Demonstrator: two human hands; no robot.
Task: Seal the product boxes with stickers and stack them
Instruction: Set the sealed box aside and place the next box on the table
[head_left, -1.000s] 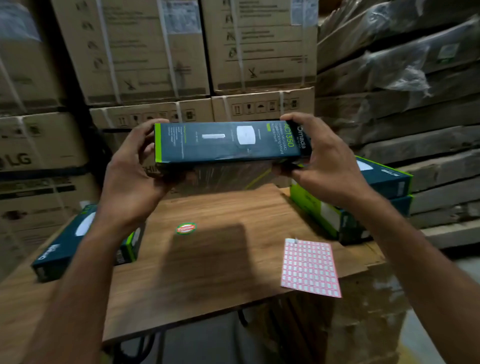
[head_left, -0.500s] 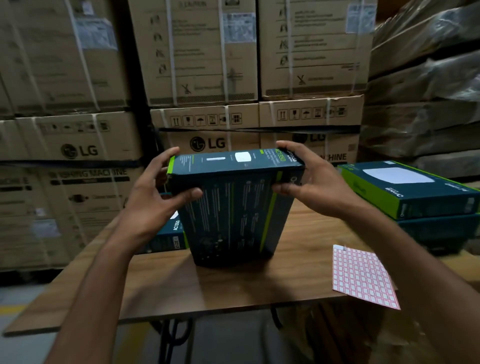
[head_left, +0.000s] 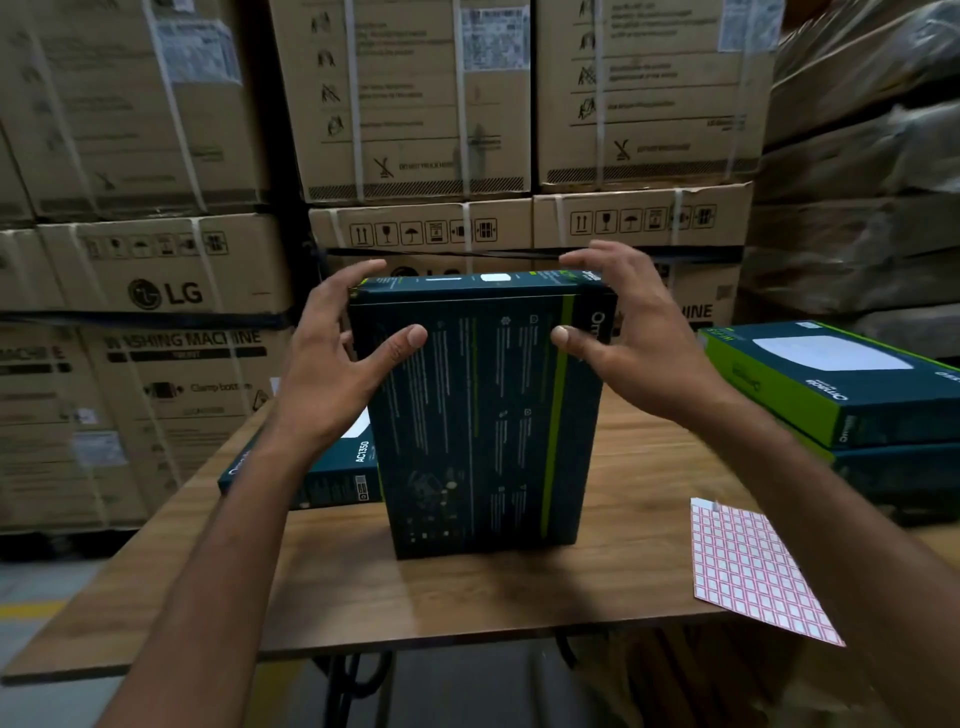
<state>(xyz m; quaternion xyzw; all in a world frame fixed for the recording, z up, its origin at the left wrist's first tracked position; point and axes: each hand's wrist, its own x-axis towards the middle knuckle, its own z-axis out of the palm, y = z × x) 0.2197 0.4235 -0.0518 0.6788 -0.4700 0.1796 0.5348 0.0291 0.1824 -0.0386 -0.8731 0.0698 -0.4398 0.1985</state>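
- Two bare hands met at the top of one dark teal product box (head_left: 483, 415). It stood upright on its short end near the middle of the wooden table (head_left: 467, 597), with its printed back face toward the camera.
- The left hand (head_left: 332, 364) gripped the box's upper left corner, thumb pressed on the near face and fingers curled over the top edge.
- The right hand (head_left: 639, 338) arched over the upper right corner with its thumb tip touching the near face. Whether its fingers actually closed on the top edge could not be told.
- Behind the upright box, to the left, a flat box (head_left: 332, 473) lay on the table, partly hidden by the left wrist.
- At the table's right side lay the stacked boxes (head_left: 841, 384), two of them, one on the other, with green sides.
- A sticker sheet (head_left: 753, 566) of small red-bordered squares lay at the right front, overhanging the table's edge, well apart from both hands.
- Large strapped cardboard cartons (head_left: 415, 104) rose behind the table.
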